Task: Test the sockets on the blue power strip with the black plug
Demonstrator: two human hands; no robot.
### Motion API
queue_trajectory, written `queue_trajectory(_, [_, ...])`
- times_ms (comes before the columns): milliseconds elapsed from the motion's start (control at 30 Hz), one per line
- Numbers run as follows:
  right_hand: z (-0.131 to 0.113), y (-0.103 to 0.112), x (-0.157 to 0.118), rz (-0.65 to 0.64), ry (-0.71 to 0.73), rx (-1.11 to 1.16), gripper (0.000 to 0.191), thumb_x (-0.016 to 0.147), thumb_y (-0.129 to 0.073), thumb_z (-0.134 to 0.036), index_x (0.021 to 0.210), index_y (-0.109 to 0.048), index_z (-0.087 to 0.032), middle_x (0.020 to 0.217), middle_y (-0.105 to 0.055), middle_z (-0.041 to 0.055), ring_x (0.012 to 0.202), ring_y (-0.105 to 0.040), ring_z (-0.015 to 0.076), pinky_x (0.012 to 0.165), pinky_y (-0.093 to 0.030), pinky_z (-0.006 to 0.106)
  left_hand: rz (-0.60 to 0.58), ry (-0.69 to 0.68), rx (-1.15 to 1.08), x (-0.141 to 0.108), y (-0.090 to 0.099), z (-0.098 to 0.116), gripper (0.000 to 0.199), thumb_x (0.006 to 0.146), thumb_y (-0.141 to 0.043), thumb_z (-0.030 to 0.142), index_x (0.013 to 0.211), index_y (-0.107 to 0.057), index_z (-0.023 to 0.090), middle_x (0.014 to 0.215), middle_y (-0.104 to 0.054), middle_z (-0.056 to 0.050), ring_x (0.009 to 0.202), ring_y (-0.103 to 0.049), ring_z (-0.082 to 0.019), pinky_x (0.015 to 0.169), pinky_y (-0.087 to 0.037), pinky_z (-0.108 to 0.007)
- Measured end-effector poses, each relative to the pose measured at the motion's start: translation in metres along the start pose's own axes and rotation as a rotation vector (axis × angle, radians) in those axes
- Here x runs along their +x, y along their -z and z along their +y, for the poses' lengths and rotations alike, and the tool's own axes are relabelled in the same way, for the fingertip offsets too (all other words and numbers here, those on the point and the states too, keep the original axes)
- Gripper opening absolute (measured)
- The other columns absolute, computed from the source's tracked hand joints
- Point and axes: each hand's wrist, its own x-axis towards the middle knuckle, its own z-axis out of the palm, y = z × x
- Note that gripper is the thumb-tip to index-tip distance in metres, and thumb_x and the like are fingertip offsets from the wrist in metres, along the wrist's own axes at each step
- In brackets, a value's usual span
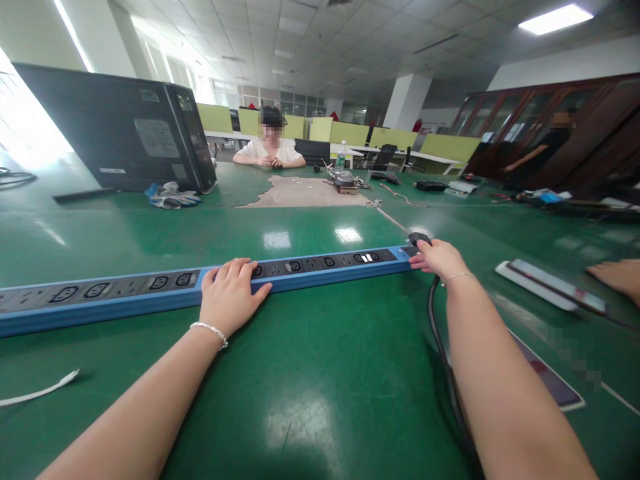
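A long blue power strip with black sockets lies across the green table, running from the left edge to right of centre. My left hand rests on its middle, fingers spread over the top and thumb on the near side. At the strip's right end, my right hand has its fingers wrapped round a black plug. From that hand a thick black cable hangs down toward me, along my forearm.
A black computer case and gloves stand at the back left of the green table. A person sits opposite. Phones, a tablet and another person's hand are at right; a white cable is left.
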Motion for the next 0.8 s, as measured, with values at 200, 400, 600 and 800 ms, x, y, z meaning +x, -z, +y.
queue_trajectory(200, [-0.013, -0.006, -0.007, -0.034, 0.001, -0.088, 0.041, 0.084, -0.039, -0.045, 0.088, -0.064, -0.012, 0.080, -0.068, 0.0125, 0.057, -0.063, 0.0174, 0.046, -0.046, 0.024, -0.005, 0.000, 0.004, 0.000, 0.000, 0.000, 0.049, 0.081, -0.040, 0.051, 0.117, -0.052, 0.020, 0.127, -0.053, -0.010, 0.117, -0.046, -0.027, 0.098, -0.029, -0.045])
queue_trajectory(400, [-0.027, -0.012, -0.016, -0.116, 0.042, -0.209, 0.044, 0.085, -0.035, -0.046, 0.092, -0.064, -0.012, 0.079, -0.068, 0.0120, 0.057, -0.061, 0.0170, 0.048, -0.046, 0.024, -0.015, 0.006, -0.003, 0.001, 0.001, 0.000, 0.050, 0.081, -0.040, 0.052, 0.118, -0.052, 0.021, 0.128, -0.053, -0.010, 0.119, -0.045, -0.028, 0.098, -0.028, -0.046])
queue_trajectory(600, [-0.031, -0.011, -0.018, -0.120, 0.054, -0.314, 0.047, 0.087, -0.031, -0.046, 0.094, -0.063, -0.012, 0.070, -0.068, 0.0106, 0.049, -0.059, 0.0162, 0.050, -0.044, 0.025, -0.012, 0.009, -0.013, 0.000, 0.001, 0.001, 0.050, 0.080, -0.041, 0.052, 0.119, -0.052, 0.021, 0.128, -0.053, -0.010, 0.119, -0.044, -0.028, 0.099, -0.027, -0.047])
queue_trajectory(800, [-0.032, -0.011, -0.017, -0.130, 0.080, -0.369, 0.050, 0.088, -0.028, -0.045, 0.099, -0.063, -0.011, 0.077, -0.069, 0.0126, 0.056, -0.062, 0.0183, 0.057, -0.045, 0.027, -0.009, 0.004, -0.007, 0.001, 0.001, 0.000, 0.050, 0.081, -0.040, 0.052, 0.119, -0.051, 0.020, 0.128, -0.052, -0.010, 0.119, -0.045, -0.028, 0.099, -0.027, -0.046])
